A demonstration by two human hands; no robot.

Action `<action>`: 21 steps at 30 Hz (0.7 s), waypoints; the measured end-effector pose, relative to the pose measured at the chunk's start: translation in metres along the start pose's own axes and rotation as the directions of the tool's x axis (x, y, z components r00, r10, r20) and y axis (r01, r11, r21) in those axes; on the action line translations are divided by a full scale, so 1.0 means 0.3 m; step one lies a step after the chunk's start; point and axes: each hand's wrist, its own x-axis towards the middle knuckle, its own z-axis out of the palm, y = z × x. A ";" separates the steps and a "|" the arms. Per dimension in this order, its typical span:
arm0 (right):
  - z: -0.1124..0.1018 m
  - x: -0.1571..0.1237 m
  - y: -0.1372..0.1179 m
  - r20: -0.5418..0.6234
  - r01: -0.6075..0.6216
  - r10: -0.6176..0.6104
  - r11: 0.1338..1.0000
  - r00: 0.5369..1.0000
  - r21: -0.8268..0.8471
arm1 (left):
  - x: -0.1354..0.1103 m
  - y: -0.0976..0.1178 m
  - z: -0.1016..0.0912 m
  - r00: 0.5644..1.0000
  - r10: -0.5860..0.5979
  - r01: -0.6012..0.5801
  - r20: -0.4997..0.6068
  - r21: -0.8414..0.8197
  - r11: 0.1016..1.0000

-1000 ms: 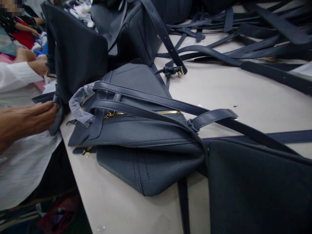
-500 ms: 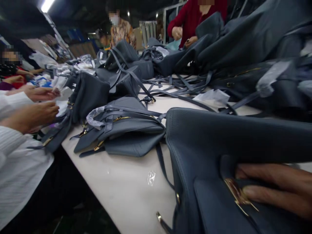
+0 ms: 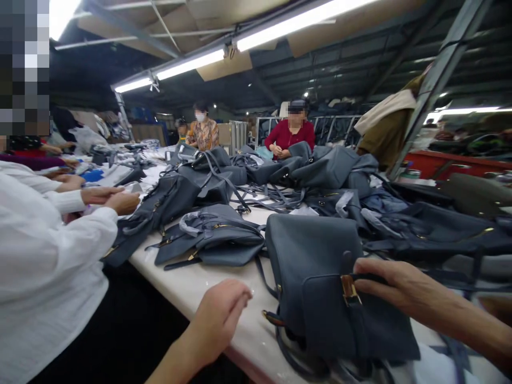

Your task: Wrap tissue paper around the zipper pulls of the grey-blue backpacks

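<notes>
**A:** Start at the fingertips. What is the right hand [image 3: 394, 282] on?

**B:** Its fingers are bent and close together over a dark strap [image 3: 368, 278] on the front flap of a blue-grey leather handbag [image 3: 316, 250], the tips just beside a brass buckle [image 3: 349, 290]. I can't tell whether they're pinching the strap or only lying on it.

**A:** And the left hand [image 3: 218, 314]?

**B:** Relaxed and loosely curled, holding nothing, above the near edge of a white table [image 3: 188, 288].

**A:** Where's the handbag from there?

**B:** To the right of the left hand, near its fingertips but not touching. The right hand is the nearer, being on it. The bag sits tilted at the near right of the table, its longer side running roughly left to right.

**A:** What's around it?

**B:** Just left, a flattened handbag [image 3: 210, 234] with a gold zip. Heaped bags [image 3: 332, 168] lie farther off, a co-worker's white sleeve [image 3: 60, 234] shows at left, and a person in a red top [image 3: 290, 133] stands at the far side.
</notes>
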 end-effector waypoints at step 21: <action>0.045 -0.281 0.003 -0.280 -0.128 0.151 0.987 0.948 0.100 | -0.012 -0.246 0.058 0.996 0.002 0.012 -0.088 0.159 0.987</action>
